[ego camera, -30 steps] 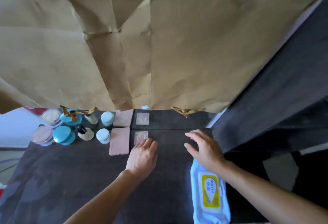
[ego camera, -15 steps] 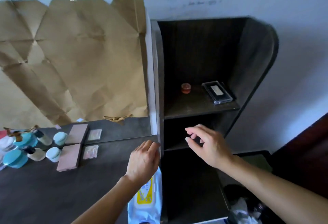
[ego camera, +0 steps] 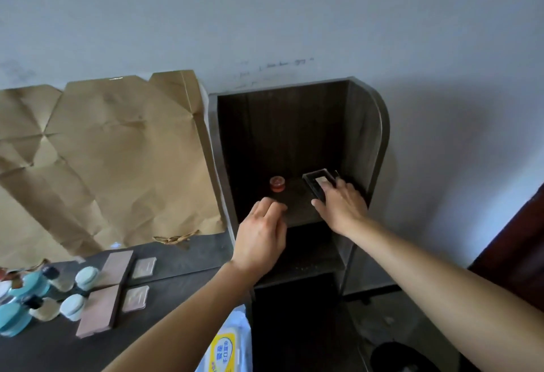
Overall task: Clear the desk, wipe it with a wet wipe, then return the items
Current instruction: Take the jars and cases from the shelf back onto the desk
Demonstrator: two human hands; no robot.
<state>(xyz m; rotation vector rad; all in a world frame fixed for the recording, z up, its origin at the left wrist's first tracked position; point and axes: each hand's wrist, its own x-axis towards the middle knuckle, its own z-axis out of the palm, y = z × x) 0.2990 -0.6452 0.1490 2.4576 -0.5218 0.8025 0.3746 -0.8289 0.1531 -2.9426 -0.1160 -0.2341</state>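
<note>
A dark shelf unit (ego camera: 362, 136) stands at the right end of the dark desk (ego camera: 182, 280). On its upper shelf sit a small red jar (ego camera: 277, 183) and a flat black case (ego camera: 315, 178). My right hand (ego camera: 343, 206) reaches into the shelf, fingers lying on the black case with the thumb at its near edge. My left hand (ego camera: 260, 236) hovers just in front of and below the red jar, fingers loosely curled, holding nothing. A wet wipe pack (ego camera: 225, 348) with a yellow label lies at the desk's near right corner under my left forearm.
Cosmetics cluster at the desk's left: teal jars (ego camera: 14, 318), pale blue pots (ego camera: 72, 307), a pink palette (ego camera: 100, 309) and a small compact (ego camera: 136, 298). Creased brown paper (ego camera: 103, 150) covers the wall behind them. A dark bin (ego camera: 406, 357) sits on the floor, lower right.
My view swung right and up from the desk to the shelf unit. Both hands rose from the desk into the upper shelf; the right one reached the black case.
</note>
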